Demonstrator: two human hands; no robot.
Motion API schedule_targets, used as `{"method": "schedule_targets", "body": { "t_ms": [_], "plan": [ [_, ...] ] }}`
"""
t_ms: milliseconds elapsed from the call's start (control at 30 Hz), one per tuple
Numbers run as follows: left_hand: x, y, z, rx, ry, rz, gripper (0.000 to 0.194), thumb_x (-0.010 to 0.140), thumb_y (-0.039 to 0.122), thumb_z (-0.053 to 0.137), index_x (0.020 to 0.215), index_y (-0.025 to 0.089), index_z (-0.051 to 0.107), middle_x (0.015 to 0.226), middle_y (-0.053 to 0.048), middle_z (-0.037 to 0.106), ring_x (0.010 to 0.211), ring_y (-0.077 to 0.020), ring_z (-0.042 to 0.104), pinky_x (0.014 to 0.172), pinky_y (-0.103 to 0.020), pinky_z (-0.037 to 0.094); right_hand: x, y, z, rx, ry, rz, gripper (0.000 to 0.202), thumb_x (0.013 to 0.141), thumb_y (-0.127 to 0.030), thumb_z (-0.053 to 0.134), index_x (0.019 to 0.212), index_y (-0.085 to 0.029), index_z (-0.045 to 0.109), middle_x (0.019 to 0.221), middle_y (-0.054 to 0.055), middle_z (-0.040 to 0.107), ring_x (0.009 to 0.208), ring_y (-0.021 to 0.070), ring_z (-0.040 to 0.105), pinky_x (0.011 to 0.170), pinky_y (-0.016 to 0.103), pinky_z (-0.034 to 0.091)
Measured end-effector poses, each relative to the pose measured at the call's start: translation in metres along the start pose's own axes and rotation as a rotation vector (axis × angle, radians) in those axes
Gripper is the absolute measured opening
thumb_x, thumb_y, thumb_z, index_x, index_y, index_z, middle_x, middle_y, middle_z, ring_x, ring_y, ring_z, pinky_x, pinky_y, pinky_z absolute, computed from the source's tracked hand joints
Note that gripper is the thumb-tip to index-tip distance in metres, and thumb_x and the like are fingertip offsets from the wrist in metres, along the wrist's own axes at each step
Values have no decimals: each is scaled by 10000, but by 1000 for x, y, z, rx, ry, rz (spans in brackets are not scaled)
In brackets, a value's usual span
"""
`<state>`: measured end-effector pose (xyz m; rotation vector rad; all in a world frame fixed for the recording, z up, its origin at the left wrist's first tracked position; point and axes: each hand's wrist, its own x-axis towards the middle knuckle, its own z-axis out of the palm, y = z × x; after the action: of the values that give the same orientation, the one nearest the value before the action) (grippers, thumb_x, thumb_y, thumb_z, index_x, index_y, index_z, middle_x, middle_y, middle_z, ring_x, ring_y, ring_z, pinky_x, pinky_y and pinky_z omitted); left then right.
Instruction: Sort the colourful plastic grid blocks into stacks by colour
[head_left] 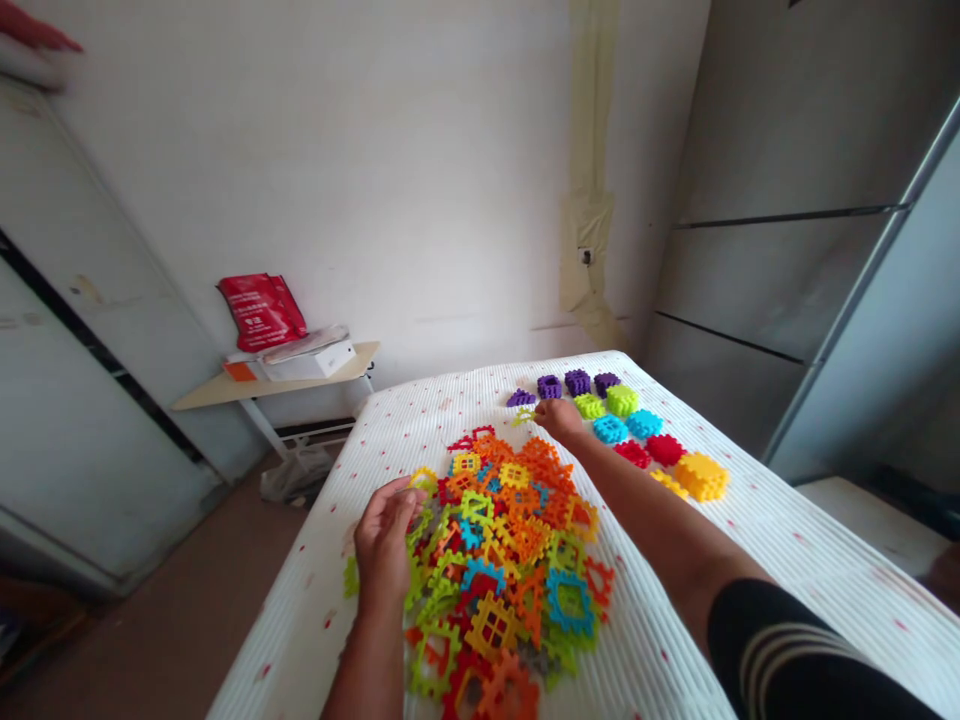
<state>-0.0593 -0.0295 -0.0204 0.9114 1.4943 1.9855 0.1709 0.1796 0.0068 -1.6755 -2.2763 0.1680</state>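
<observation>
My right hand (pixel 561 420) reaches to the far part of the table, pinching a yellow-green interlocking plastic piece (pixel 523 416) just left of the fingertips. A purple piece stack (pixel 520 398) lies right behind it. My left hand (pixel 384 530) is at the left edge of a big mixed pile of interlocking plastic pieces (pixel 495 540). Its fingers are bent together, with a yellow piece (pixel 425 480) at the tips, seemingly pinched. The pile holds orange, green, yellow, red and blue pieces, many with window-like or square openings.
Sorted stacks stand at the right: purple (pixel 577 382), green (pixel 622 401), blue (pixel 643 424), red (pixel 664 449) and yellow (pixel 702 477). A quilted white cloth (pixel 300 620) covers the table. Left behind, a small side table (pixel 330 377) bears a red bag (pixel 262 312). A grey cabinet (pixel 757 280) stands right.
</observation>
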Motion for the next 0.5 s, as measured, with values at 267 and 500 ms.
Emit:
{"method": "schedule_targets", "body": {
  "t_ms": [267,500],
  "plan": [
    [1,-6,-1,60,-14,4,388,635,397,696,923,145,633,736,-39,683,696,-160,627,666,-265,490,25,12,30,-50,-66,78,277,830,-231,479,1009,-164,679,1036,135,666,933,230,613,736,271,431],
    [1,-3,-7,151,57,45,311,692,377,642,899,145,643,722,-24,669,644,-134,598,628,-239,479,34,15,45,-18,-88,72,275,818,-218,491,988,-141,692,1052,157,658,953,249,615,774,292,430]
  ]
}}
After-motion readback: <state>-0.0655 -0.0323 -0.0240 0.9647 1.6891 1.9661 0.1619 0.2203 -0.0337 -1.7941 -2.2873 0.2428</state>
